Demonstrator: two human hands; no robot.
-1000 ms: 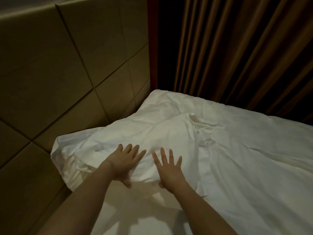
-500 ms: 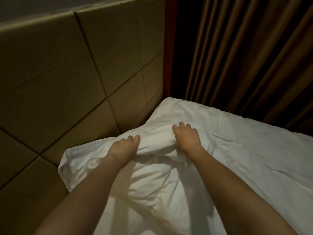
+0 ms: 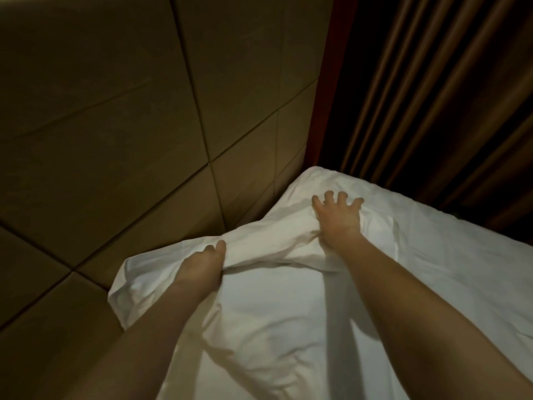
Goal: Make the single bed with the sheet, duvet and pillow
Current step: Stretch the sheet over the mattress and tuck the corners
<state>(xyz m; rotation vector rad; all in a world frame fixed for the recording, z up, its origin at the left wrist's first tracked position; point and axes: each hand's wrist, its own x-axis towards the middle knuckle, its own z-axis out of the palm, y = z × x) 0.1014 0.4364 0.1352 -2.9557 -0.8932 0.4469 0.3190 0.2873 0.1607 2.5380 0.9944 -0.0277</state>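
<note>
A white pillow (image 3: 259, 307) lies at the head of the bed, against the padded headboard. My left hand (image 3: 202, 264) curls over the pillow's far edge near its left end, fingers gripping the fabric. My right hand (image 3: 337, 217) presses flat on the pillow's far right part, fingers spread apart toward the bed's corner. White bedding (image 3: 447, 284) covers the bed to the right; I cannot tell sheet from duvet there. The pillow's near side runs out of the bottom of the view under my forearms.
A tan padded headboard (image 3: 129, 125) with panel seams fills the left and top. Brown pleated curtains (image 3: 447, 96) hang close behind the bed's far side, beside a red-brown vertical strip (image 3: 323, 111).
Both hands went from lying flat on the pillow's near part to its far edge. My right hand has since slid further toward the corner and opened its fingers.
</note>
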